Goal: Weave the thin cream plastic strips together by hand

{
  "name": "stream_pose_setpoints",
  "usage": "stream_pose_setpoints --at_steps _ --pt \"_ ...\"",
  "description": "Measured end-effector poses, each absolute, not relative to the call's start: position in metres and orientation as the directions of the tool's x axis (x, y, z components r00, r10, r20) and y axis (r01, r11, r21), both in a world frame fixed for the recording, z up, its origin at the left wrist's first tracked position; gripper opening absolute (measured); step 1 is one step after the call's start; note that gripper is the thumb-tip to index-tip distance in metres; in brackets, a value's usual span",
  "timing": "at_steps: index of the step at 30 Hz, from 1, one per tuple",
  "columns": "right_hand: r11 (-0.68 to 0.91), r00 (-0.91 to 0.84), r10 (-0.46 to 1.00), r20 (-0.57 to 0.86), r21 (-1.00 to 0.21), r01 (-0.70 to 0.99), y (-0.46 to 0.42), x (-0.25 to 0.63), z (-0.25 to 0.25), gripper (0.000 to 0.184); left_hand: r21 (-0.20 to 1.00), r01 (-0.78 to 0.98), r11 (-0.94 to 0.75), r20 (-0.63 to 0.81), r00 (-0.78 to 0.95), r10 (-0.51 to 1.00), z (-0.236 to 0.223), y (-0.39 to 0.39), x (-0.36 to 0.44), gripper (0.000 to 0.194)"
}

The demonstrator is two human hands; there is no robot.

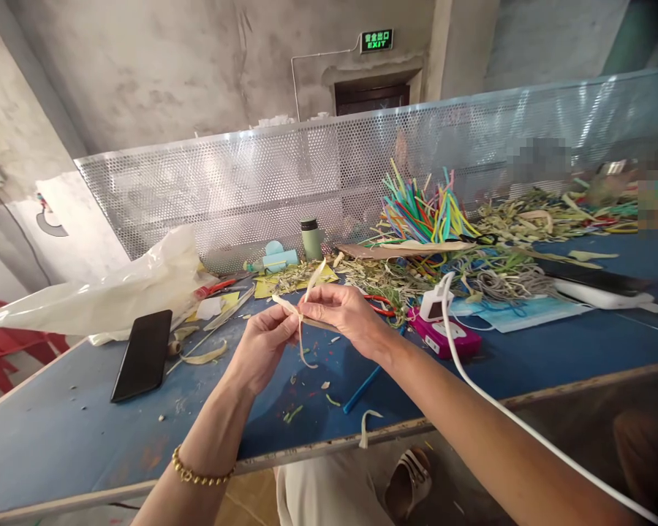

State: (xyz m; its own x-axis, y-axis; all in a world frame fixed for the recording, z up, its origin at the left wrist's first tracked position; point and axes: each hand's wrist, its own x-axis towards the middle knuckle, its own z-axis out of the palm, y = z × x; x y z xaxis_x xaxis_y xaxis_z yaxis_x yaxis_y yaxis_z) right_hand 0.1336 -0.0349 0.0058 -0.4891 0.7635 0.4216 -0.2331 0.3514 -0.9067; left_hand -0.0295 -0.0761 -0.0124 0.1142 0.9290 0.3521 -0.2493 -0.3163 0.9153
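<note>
— Hands? Left hand [263, 343] and right hand [343, 310] both pinched shut on pale strip [301, 314], held above blue table [60, 431], right of black phone [142, 354].
— Progress? Early; strip barely bent, heaps of strips [504, 219] untouched beyond.

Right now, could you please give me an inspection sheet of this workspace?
Surface: blue table, scraps scattered on it.
Job's things: pale strip held above the table by both hands.
Clutter: black phone, plastic bag, green bottle, coloured strips, blue stick, pink device.
Grips: left hand and right hand both pinch the strip.
Cables: white cable runs from a charger off the table's edge.
Surroundings: perforated metal screen, exit sign, red chair.
</note>
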Motion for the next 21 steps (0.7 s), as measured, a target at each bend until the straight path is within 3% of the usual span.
stream_pose_setpoints --at_steps 7,21 --pt "0.445 -0.387 0.790 0.475 -0.879 -0.171 -0.0342 0.1339 0.0021 0.019 0.911 -0.257 -0.322 0.355 0.094 0.930 -0.0136 -0.0766 -0.0293 0.024" --pt "0.385 -0.396 0.802 0.447 -0.894 -0.230 -0.0338 0.1317 0.0000 0.021 0.906 -0.305 -0.293 0.346 0.134 0.929 -0.0109 -0.0792 -0.0278 0.026"
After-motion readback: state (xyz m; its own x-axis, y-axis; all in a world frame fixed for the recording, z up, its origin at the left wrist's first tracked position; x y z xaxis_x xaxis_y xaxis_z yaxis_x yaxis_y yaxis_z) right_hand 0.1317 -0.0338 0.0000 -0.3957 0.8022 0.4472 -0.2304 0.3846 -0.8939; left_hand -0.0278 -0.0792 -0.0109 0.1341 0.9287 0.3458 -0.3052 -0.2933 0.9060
